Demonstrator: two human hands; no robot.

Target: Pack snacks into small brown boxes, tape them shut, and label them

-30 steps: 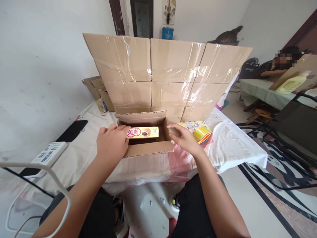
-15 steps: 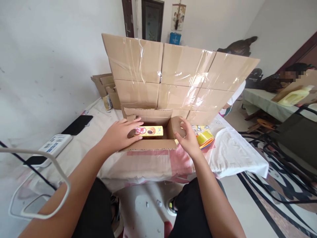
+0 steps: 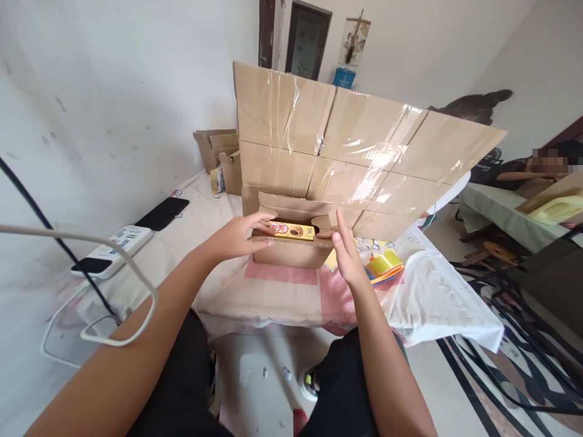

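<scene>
A small cardboard box (image 3: 291,255) stands on the table with its top open and its long flaps raised. Inside it lies a yellow snack box (image 3: 300,232) printed with red characters and a picture of filled pastries. At the left end, my left hand (image 3: 239,237) is open, its thumb and fingers apart around the end flap. My right hand (image 3: 347,252) is open too, fingers stretched upward beside the right end, where a short flap (image 3: 323,226) bends inward. Whether the right fingertips press on that flap I cannot tell.
A tall taped cardboard panel (image 3: 355,145) stands behind the box. Colourful folded material (image 3: 385,267) lies to the right. At left are a black phone-like slab (image 3: 163,213) and a white power strip (image 3: 130,243). A person (image 3: 531,173) sits at another table.
The view has swung left, so things appear further right. My right fingers have straightened from their curl on the right flap, which now bends inward. My left hand has drawn back off the snack box.
</scene>
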